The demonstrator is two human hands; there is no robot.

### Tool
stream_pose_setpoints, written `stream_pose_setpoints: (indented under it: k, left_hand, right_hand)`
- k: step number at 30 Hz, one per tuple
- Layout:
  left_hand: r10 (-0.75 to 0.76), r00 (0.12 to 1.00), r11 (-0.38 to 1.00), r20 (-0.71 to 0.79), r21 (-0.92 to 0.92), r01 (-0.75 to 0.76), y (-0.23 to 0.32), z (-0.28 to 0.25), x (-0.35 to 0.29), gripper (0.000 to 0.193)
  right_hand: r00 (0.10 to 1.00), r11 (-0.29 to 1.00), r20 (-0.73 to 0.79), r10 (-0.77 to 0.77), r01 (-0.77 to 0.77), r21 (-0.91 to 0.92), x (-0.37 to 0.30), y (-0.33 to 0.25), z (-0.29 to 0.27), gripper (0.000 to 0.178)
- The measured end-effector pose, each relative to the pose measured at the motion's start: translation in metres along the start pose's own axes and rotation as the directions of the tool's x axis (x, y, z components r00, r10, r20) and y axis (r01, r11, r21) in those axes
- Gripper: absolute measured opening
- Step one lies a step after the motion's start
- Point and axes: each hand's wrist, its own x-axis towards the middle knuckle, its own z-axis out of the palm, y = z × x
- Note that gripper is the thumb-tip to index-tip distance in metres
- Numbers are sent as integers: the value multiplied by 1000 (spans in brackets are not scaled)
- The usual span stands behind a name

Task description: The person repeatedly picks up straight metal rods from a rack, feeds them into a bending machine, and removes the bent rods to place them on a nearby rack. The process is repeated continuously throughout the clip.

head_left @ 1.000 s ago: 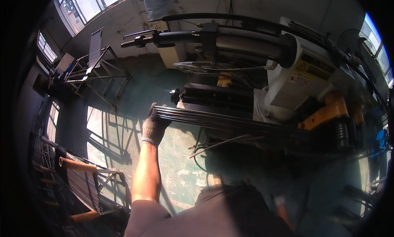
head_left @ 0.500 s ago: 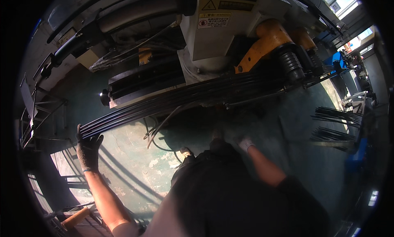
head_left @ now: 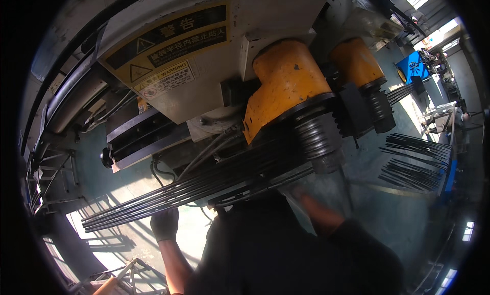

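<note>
A row of long dark metal rods (head_left: 168, 193) runs from the lower left to the bending machine, passing beneath its orange heads. My left hand (head_left: 165, 224), in a dark glove, is against the near underside of the rods, some way in from their free ends. Its fingers are hidden by the rods and shade. Close to my body, below the machine's coiled spring (head_left: 312, 142), is my right hand (head_left: 297, 192). It is smeared by motion, and I cannot make out its fingers or anything in them.
Two orange heads (head_left: 288, 73) jut from the grey machine housing (head_left: 204, 85) with warning labels. More dark rods (head_left: 416, 159) lie on a rack at the right. A blue machine part (head_left: 412, 66) stands farther back. A metal frame (head_left: 130, 274) is at the lower left.
My left hand has slid from the rods' free ends toward my body. The machine and rods appear nearer and lower in view. My right hand has moved up toward the machine.
</note>
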Motion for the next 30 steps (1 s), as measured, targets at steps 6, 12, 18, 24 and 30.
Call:
stream_pose_setpoints:
  k: [6,12,18,24,30]
  left_hand:
    - [-176,935,735,-308,-673,-84,90,-88,44,26]
    - [-298,953,600,-58,-788,139,78,-102,29,24]
    - [-181,974,718,-138,-695,35,90,-85,23,32]
    - [-60,957,748,-282,-648,-144,104,-48,24,14]
    - [335,786,930,-519,47,-366,66,-56,19,5]
  right_hand:
    - [995,947,80,61,-32,-319,33,53,-94,50]
    - [997,921,70,42,-12,-389,75,70,-82,48]
    - [998,896,-47,52,-67,-439,30,23,-56,47]
    - [827,993,-563,2,67,102,-62,-53,-137,41]
    - [582,403,-737,343,618,675,-101,-130,-210,50]
